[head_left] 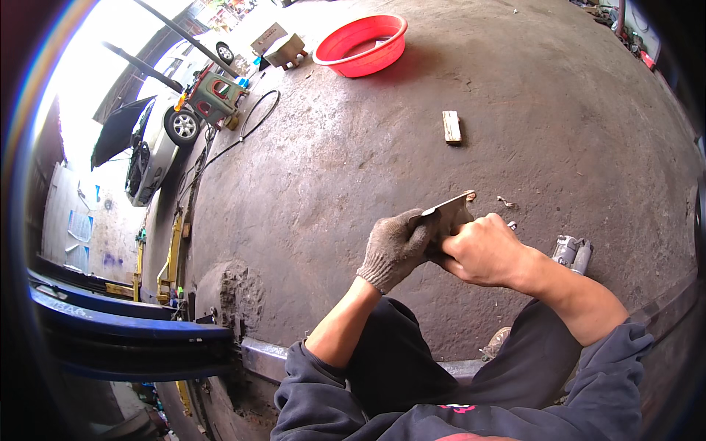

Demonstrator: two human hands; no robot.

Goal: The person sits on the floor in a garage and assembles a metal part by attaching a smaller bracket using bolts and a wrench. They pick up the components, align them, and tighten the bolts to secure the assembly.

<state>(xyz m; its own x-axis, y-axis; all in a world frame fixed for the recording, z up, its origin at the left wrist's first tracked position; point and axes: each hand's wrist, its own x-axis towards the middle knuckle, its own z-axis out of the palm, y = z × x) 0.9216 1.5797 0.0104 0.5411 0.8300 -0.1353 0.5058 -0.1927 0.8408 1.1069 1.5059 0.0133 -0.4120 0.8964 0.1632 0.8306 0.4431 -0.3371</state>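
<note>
Fingers of our left hand (397, 244), wrapped in a grubby grey-brown knitted glove, were clamped on a thin grey plate (450, 210); those of our bare right hand (487, 251) were curled against its near end, their tips hidden, so we could not tell whether they gripped it. We had the plate in front of us, above the floor (331, 184), a broad brownish-grey expanse, rough and stained, with a crumbled patch (243, 298) on our left. On that side stood a pale silver car (163, 147) with its bonnet raised and a spoked wheel (182, 127) showing. Nearer us, a long blue beam (140, 323) reached in from the left. Far forward stood a boxy dull-green machine (212, 99) with red-edged openings, and right of it a round red plastic basin (368, 65), wide-rimmed. A black hose (241, 138) lay in a smooth loop beside the machine, and a pale box (268, 37) stood between machine and basin. Just beyond our right forearm lay a grey metal part (567, 250) with cylindrical sides; farther forward rested a short, square-edged wooden block (451, 128) with pale grain. Crumpled scrap (505, 201) lay just beyond our right hand. We saw pale lettering near the beam's left end, print too small to make out on the box, and a pink-and-white emblem (457, 407) on our dark cloth top (320, 393).
</note>
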